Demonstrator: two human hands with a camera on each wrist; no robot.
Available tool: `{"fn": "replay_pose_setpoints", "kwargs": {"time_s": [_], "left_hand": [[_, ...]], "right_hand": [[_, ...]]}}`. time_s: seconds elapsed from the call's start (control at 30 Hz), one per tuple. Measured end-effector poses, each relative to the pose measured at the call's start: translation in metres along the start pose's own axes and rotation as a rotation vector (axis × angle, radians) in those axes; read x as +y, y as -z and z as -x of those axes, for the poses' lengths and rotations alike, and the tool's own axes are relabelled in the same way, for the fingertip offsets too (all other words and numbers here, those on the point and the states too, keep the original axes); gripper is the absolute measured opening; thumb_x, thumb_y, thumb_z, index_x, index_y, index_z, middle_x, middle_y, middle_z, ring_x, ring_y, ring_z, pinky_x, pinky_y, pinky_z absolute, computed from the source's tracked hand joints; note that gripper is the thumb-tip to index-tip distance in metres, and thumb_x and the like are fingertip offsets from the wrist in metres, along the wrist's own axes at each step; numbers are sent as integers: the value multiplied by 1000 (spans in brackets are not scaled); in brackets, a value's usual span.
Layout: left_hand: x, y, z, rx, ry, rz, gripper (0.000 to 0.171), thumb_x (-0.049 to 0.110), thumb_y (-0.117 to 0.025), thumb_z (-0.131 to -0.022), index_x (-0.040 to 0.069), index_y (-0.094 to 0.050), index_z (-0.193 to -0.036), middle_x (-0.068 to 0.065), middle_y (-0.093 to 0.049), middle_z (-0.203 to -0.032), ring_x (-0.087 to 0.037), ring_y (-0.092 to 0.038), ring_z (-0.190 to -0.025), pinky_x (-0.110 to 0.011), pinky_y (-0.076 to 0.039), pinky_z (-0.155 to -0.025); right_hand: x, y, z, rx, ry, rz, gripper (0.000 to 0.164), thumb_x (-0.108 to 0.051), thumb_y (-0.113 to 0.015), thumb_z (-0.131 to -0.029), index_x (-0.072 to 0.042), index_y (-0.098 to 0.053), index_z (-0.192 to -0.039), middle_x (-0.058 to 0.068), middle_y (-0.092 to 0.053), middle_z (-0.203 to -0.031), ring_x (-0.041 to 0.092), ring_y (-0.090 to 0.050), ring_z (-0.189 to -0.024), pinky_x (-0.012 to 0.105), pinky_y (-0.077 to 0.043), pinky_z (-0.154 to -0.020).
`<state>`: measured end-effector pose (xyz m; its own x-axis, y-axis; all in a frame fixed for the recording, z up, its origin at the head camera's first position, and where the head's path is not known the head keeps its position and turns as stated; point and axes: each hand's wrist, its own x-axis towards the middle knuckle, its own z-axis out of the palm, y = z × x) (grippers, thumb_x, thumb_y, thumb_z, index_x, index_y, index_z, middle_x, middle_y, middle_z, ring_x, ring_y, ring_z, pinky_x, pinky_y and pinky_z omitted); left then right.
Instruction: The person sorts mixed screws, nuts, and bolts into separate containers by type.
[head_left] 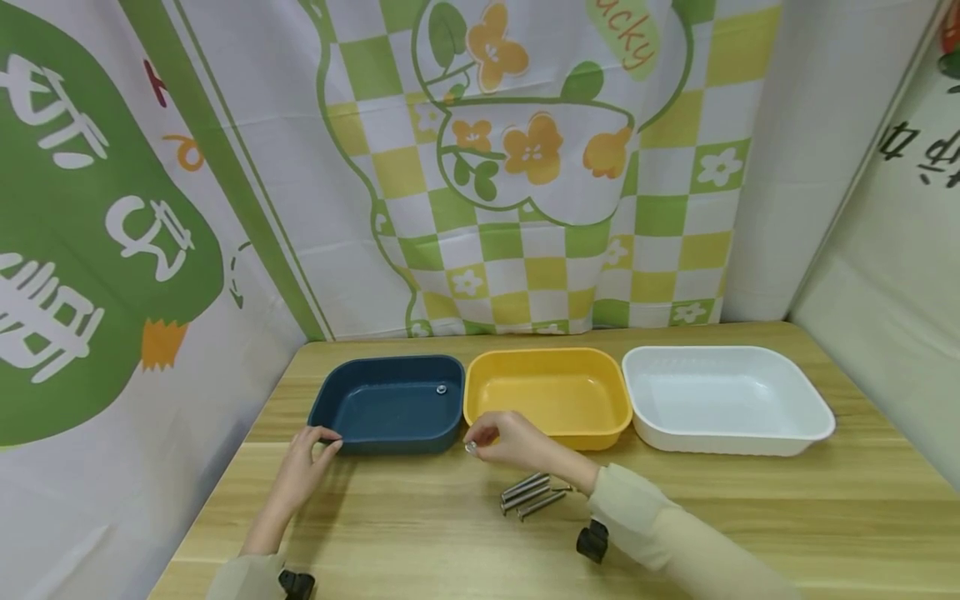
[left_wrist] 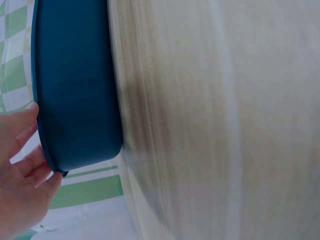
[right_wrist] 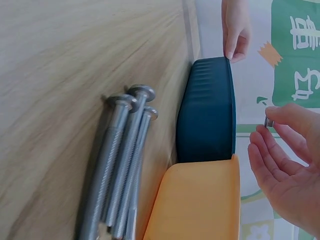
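My right hand (head_left: 508, 439) pinches a small shiny metal nut (right_wrist: 269, 122) between thumb and fingertip, in front of the gap between the dark blue bin (head_left: 386, 447) and the yellow bin (head_left: 585, 438). At the blue bin's near left corner, my left hand (head_left: 303, 467) holds the rim with thumb and fingers, seen closer in the left wrist view. Inside that bin lies another small nut (head_left: 441, 389). Several long metal bolts (head_left: 532, 493) lie side by side on the table below my right hand; the right wrist view shows their round heads and threaded shanks.
A white bin (head_left: 735, 442) stands to the right of the yellow one, all three in a row along the back of the wooden table (head_left: 420, 533). Behind them hangs a patterned cloth (head_left: 540, 250), with printed cloth on both sides.
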<state>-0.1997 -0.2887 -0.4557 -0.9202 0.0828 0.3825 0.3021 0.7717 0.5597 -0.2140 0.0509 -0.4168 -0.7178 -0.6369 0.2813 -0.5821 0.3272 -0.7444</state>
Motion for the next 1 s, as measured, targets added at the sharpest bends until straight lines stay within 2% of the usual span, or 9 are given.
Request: {"fn": "replay_pose_setpoints", "kwargs": {"time_s": [0.2,0.57,0.67,0.77,0.87,1.0], "left_hand": [[-2,-1,0,-1,3,0,9,5,-59,-83,0,-60,-91,-16,-54,-94,-36,-45,-98,-50,-36,-82],[0,-1,0,-12,11,7,11,6,-59,-84,0,-60,-92,-15,-54,-95,-35,-46,-98,-50,-36,-82],[-1,-1,1,6,-10,12,11,7,-59,-84,0,-60,-91,-16,-54,-93,-37,-46,-96,-51,-36,-81],[0,-2,2,44,-57,22,12,10,-59,-84,0,-60,-89,-15,-54,-90,-36,-47,-92,-50,-36,-77],[0,-3,2,88,-99,27,13,14,-59,-84,0,-60,-86,-12,-54,-86,-33,-47,-88,-45,-37,-75],[-2,-4,1,90,-91,24,10,10,-60,-83,0,-60,-86,-12,-54,-86,-33,-47,-88,-45,-37,-75]], "right_hand": [[-2,-2,-9,11,-33,-27,14,0,-63,-75,1,-66,-88,5,-65,-79,7,-56,-70,19,-46,-65],[-3,-9,-28,37,-98,-19,14,-3,-63,-79,1,-65,-92,4,-64,-81,10,-57,-71,20,-45,-66],[-2,-12,-32,54,-101,-29,13,-3,-63,-78,1,-65,-91,5,-64,-81,12,-58,-71,19,-45,-65],[0,-15,-37,70,-95,-33,12,-3,-63,-78,0,-65,-90,5,-64,-80,12,-58,-71,19,-45,-65],[0,-17,-41,83,-99,-36,12,-3,-63,-78,0,-65,-89,5,-64,-80,12,-58,-71,18,-45,-65],[2,-20,-44,100,-115,-45,12,-4,-63,-79,1,-65,-89,6,-64,-80,13,-57,-71,18,-45,-64]]}}
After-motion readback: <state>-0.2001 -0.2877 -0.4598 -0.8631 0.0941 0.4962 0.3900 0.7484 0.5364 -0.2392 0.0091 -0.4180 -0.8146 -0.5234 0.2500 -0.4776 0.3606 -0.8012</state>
